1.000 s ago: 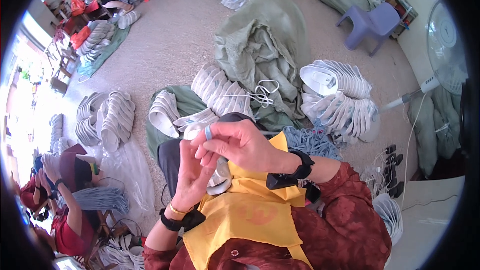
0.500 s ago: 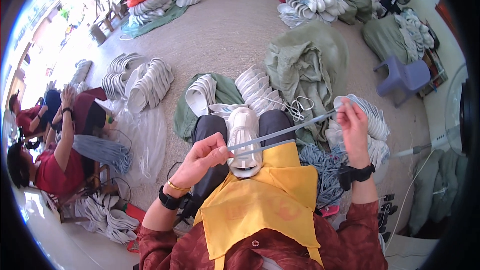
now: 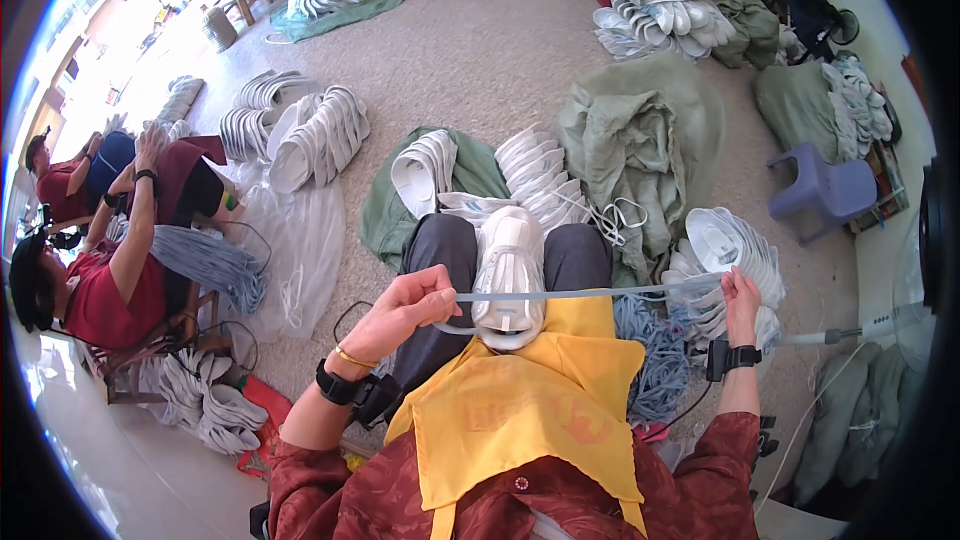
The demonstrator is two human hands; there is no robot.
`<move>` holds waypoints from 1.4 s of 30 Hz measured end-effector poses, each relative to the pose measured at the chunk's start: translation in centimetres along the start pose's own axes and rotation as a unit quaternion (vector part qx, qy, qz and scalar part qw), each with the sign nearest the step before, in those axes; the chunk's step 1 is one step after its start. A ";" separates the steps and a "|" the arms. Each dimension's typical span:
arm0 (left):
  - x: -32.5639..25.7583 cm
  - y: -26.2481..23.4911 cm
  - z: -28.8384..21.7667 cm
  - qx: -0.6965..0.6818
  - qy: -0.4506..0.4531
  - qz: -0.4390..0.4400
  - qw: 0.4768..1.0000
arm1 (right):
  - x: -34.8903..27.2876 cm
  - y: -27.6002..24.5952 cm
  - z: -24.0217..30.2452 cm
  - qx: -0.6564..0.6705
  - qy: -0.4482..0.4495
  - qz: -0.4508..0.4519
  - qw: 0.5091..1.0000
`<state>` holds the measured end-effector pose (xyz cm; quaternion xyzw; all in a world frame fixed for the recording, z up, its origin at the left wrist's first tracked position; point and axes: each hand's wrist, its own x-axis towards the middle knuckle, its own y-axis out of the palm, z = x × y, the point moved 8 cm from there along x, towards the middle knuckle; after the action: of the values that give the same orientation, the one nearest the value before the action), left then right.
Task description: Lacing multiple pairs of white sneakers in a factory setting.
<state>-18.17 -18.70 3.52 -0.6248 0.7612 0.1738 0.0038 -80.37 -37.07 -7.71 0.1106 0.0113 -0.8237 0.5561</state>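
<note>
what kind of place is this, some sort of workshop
Probably a shoe-lacing workroom. Stacks of white shoes lie in rows on the floor, a white shoe rests on the person's lap, and the left hand and right hand stretch a grey lace.

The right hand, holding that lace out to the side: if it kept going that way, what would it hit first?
Probably the stack of white shoes just beyond the right hand; depth is unclear.
</note>
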 end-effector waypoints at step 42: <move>5.5 4.4 2.6 0.221 0.042 0.016 0.974 | -25.9 35.8 1.4 -0.174 0.050 0.530 0.828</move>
<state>-24.10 -22.57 0.96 -0.6027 0.7904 -0.0249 0.1071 -38.50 -27.22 2.45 0.0423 0.1219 -0.3798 0.9160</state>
